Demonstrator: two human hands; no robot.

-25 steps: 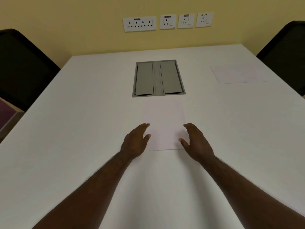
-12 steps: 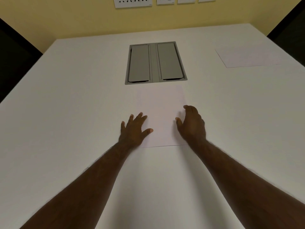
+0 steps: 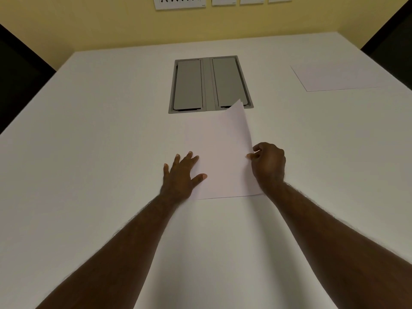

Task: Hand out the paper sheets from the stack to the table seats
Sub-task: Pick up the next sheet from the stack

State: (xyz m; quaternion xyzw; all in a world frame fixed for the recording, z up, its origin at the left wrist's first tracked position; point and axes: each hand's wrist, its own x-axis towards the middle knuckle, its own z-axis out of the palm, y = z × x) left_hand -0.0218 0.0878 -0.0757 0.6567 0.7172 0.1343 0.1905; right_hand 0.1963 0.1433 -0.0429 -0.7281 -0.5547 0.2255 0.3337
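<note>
My right hand (image 3: 268,166) now pinches the top sheet (image 3: 223,152), its right edge lifted off the stack (image 3: 256,194).

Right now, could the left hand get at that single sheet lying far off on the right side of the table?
Probably not easily. The left hand presses flat on the stack, and the lone sheet lies far across, beyond the right hand. Nothing blocks it; it just looks a long stretch.
</note>
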